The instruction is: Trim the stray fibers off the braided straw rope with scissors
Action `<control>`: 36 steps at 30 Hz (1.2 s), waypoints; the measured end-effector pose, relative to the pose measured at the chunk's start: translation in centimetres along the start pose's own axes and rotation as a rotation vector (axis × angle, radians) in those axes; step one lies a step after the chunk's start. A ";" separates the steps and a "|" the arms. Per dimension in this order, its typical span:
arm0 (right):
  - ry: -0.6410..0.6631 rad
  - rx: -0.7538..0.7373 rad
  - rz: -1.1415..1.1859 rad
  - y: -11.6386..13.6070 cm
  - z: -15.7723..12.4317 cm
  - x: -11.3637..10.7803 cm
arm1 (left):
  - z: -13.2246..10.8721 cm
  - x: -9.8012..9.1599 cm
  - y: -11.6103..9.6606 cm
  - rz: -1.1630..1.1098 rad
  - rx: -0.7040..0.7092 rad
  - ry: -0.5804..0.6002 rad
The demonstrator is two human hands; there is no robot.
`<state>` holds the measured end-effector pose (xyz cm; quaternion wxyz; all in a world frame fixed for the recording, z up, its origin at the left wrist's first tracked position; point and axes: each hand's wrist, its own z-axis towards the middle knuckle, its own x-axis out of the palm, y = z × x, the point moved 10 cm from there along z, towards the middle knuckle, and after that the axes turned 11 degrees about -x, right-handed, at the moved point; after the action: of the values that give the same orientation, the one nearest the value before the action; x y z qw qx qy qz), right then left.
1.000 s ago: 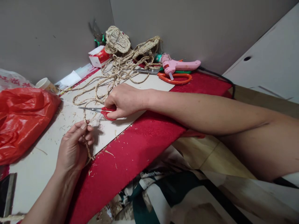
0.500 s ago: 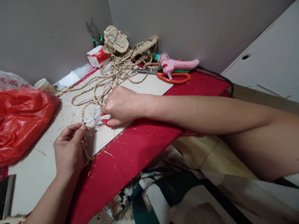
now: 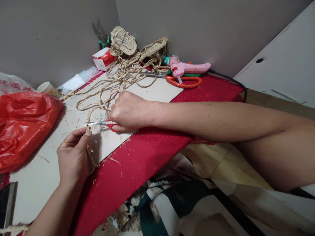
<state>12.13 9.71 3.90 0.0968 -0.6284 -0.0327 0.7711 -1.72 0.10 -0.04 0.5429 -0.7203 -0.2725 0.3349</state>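
My right hand (image 3: 126, 111) is closed around the red handles of a small pair of scissors (image 3: 98, 123). The blades point left and lie across a braided straw rope (image 3: 89, 115), just above my left fingertips. Between thumb and fingers, my left hand (image 3: 75, 150) pinches that rope, and a length of it hangs below the palm to the red cloth. From the blades, the rope runs up into a loose tangle of the same braid (image 3: 120, 73). Part of the scissors' handles is hidden by my right fingers.
Behind lie a coiled rope bundle (image 3: 123, 41), a red-and-white box (image 3: 104, 59), orange-handled scissors (image 3: 183, 82) and a pink glue gun (image 3: 189, 68). At left are a red plastic bag (image 3: 27, 127) and a paper cup (image 3: 49, 89). Straw scraps litter the white board (image 3: 49, 164) and red cloth (image 3: 137, 164).
The scissors' blades have come closer together across the rope and shifted slightly. My left hand still pinches the rope in nearly the same place. The view has moved very slightly.
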 end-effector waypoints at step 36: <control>-0.455 0.171 1.649 -1.8 0.6 1.4 | -1.1 2.3 -0.3 0.138 0.114 0.231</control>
<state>11.50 11.74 2.98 -0.4563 -0.2721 0.4742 0.7021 0.58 1.22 0.01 0.5862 -0.7391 -0.1385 0.3014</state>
